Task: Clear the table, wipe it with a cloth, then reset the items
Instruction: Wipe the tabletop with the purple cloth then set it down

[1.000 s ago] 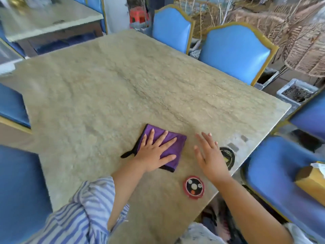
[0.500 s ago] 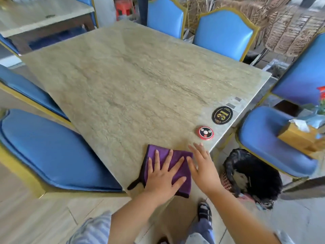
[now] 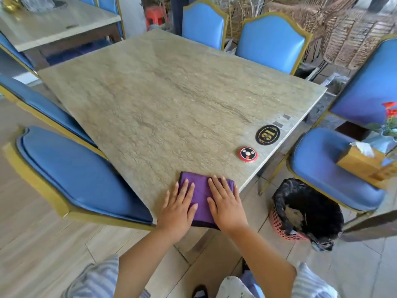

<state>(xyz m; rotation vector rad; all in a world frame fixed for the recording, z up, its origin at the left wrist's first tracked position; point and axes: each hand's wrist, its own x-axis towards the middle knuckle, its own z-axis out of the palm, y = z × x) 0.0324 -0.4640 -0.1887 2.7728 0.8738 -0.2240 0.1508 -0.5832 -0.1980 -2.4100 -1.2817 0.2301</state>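
Observation:
A folded purple cloth [image 3: 200,196] lies at the near corner of the beige stone table [image 3: 171,100], partly over the edge. My left hand [image 3: 178,209] lies flat on its left half, fingers spread. My right hand [image 3: 226,205] lies flat on its right half. Neither hand grips the cloth. A round red and black call button [image 3: 247,154] and a black oval number plate [image 3: 267,134] sit near the table's right edge.
Blue padded chairs with gold frames ring the table [image 3: 81,175], [image 3: 272,41], [image 3: 335,168]. A bin lined with a black bag [image 3: 305,209] stands on the floor at the right. A wooden tissue box [image 3: 365,162] rests on the right chair. Another table [image 3: 55,24] is far left.
The cloth has been drawn back to the table's near corner under my left hand. My right hand has come from the bare table onto the cloth beside the left.

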